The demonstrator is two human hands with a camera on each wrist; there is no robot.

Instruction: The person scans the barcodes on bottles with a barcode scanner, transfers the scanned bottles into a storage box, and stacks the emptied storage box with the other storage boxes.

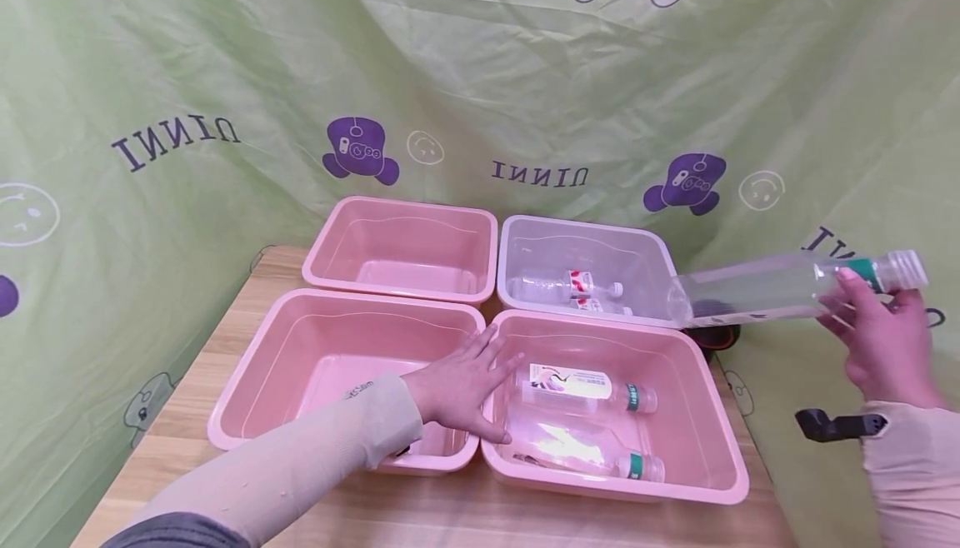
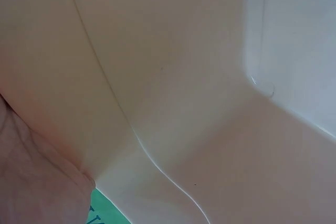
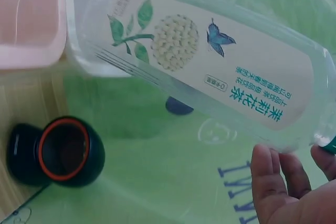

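Note:
My right hand (image 1: 888,340) grips a large clear plastic bottle (image 1: 757,286) near its neck, by the green band. The bottle lies nearly level, its base overlapping the right rim of the translucent white bin (image 1: 660,256). In the right wrist view, the bottle's label (image 3: 210,61) shows a white flower and a blue butterfly. With fingers spread, my left hand (image 1: 465,386) rests at the adjoining rims of the front left pink bin (image 1: 247,365) and the front right pink bin (image 1: 720,431). Two big clear bottles, an upper one (image 1: 570,386) and a lower one (image 1: 577,444), lie in the front right bin.
Small clear bottles with red-and-white labels (image 1: 581,283) lie in the white bin. Another pink bin (image 1: 401,206) stands at the back left. A dark round object with an orange ring (image 3: 65,150) sits at the wooden table's (image 1: 187,423) right edge. Green printed cloth (image 1: 450,73) hangs behind.

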